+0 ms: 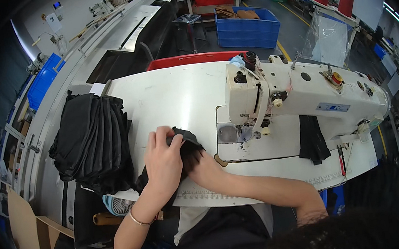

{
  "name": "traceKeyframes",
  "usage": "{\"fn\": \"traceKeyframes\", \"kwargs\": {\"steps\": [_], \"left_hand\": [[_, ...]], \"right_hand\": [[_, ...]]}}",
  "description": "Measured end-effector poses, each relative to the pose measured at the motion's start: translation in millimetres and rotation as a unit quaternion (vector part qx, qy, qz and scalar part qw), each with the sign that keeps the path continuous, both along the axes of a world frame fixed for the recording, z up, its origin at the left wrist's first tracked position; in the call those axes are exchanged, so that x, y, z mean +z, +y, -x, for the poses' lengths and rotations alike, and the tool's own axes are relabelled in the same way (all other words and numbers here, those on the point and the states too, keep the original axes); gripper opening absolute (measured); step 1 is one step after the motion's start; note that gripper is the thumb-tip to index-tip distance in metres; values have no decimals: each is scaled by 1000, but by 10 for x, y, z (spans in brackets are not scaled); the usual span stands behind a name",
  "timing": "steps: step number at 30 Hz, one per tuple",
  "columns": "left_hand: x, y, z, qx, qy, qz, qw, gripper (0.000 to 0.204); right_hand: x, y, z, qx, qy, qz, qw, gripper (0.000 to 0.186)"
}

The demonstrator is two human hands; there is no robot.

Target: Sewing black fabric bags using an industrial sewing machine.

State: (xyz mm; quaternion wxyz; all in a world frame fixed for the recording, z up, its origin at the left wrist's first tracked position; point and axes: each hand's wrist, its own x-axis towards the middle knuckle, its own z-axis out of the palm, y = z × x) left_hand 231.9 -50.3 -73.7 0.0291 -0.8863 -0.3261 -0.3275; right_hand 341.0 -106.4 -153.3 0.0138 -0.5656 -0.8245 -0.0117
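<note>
A piece of black fabric (pixel 187 138) is bunched between my two hands at the front of the white sewing table (pixel 172 95). My left hand (pixel 163 160) pinches its upper edge, fingers bent over the cloth. My right hand (pixel 203 169) reaches in from the right, its fingers hidden under or inside the folds, so their grip does not show. Part of the cloth hangs down by my left wrist toward the table's front edge. Left of my hands stands a tall stack of folded black fabric pieces (pixel 91 138). The sewing machine (pixel 298 90) is to the right, its needle area apart from my hands.
A black fabric strip (pixel 312 139) lies under the machine arm, with red-handled snips (pixel 342 160) near the right edge. Behind the table are a red bin (pixel 192 59) and a blue crate (pixel 248 29). A small fan (pixel 116 204) and an open cardboard box (pixel 28 230) sit lower left.
</note>
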Motion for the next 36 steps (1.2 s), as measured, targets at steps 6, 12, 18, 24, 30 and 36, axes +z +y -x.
{"fn": "traceKeyframes", "kwargs": {"steps": [6,12,18,24,30,36], "left_hand": [[-528,409,-762,-141,113,29,983,17],[-847,652,-1132,-202,38,73,976,14],[-942,1010,-1482,-300,-2,190,935,18],[-979,1116,-1420,-313,37,225,922,22],[-882,1128,-1284,-319,80,240,913,27],[-762,1040,-905,-326,174,243,897,31]], "right_hand": [[-92,-561,-521,126,231,-119,957,43],[-66,-769,-1057,141,205,-39,968,46],[-159,-532,-1229,125,221,-2,967,51],[-305,-488,-1234,81,303,-75,947,21],[-287,-498,-1234,87,303,-122,941,18],[-192,-651,-1248,99,232,-182,950,22]]}}
